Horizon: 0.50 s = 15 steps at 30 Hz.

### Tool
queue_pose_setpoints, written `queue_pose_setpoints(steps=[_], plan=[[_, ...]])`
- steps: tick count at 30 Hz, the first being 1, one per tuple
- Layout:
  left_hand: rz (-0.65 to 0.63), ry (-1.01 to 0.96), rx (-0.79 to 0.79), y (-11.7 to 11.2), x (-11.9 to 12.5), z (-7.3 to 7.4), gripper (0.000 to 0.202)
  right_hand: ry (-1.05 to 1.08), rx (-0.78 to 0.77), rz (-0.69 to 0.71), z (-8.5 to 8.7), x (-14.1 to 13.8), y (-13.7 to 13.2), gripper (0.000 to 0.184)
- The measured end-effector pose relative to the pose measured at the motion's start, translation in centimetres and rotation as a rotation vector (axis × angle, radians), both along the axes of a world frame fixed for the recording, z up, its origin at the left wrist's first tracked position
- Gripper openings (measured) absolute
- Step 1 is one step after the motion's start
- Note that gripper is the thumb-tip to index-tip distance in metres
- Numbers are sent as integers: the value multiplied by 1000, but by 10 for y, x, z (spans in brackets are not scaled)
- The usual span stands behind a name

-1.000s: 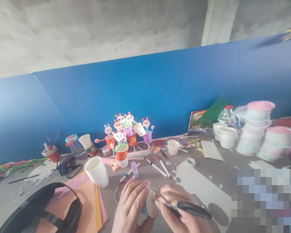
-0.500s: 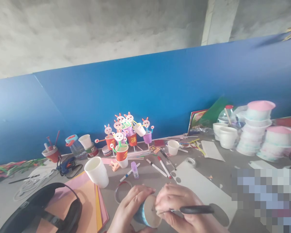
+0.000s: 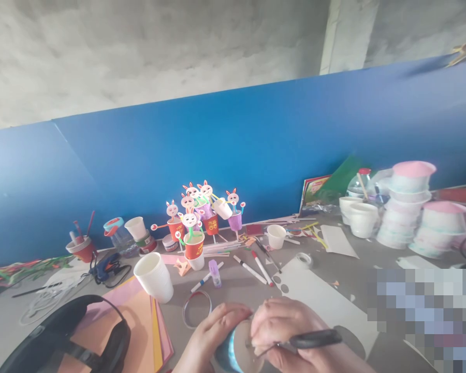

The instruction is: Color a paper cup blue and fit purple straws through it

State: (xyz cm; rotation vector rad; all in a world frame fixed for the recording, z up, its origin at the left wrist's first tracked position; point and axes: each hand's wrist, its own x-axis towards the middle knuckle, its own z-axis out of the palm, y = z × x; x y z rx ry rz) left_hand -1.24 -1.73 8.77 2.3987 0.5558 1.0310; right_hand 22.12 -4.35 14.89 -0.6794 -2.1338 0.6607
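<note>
Blue-banded cup (image 3: 237,349), lower now, in left hand (image 3: 213,331)

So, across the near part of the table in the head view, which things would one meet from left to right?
Curved black plastic band, tall white cup, left hand, round blue-sided piece with beige face, right hand.

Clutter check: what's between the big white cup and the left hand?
Head view: a thin ring lies between the big white cup and the left hand.
</note>
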Motion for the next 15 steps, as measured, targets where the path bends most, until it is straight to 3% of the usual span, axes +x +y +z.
queue_pose_setpoints(steps=[5,10,13,15], plan=[[16,-26,15,0,2,-3,82,64,12,-56,-4,-1,1,17],[143,-94,-88,-16,7,12,66,95,-41,-5,-7,-1,4,13],[123,-53,-136,-19,8,22,52,100,-64,5,-9,0,5,13],[63,-47,-53,-15,6,21,51,94,-44,-10,-11,0,4,14]])
